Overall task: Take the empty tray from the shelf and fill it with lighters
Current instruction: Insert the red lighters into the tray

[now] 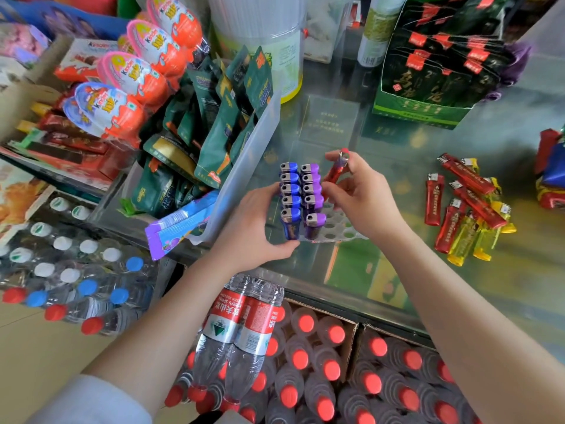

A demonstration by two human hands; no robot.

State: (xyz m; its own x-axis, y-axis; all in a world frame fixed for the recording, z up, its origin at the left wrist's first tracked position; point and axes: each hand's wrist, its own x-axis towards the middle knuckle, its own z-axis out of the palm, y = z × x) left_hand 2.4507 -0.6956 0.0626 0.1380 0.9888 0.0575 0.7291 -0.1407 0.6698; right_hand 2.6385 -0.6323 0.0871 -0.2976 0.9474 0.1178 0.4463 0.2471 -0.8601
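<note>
A grey tray (336, 229) with round holes sits on the glass counter. A row of several blue lighters (289, 191) and a row of several purple lighters (312, 191) stand upright in its left side. My left hand (253, 228) grips the tray's left edge, thumb at the front corner. My right hand (363, 194) holds a red lighter (336, 168) tilted over the far end of the tray, beside the purple row. A loose pile of red and yellow lighters (467, 206) lies on the counter to the right.
A clear bin (244, 166) of green snack packets stands just left of the tray. Chocolate eggs (134, 71) fill the far left. A green box of dark packets (434, 71) stands at the back right. Water bottles (305, 362) are stacked below the counter edge.
</note>
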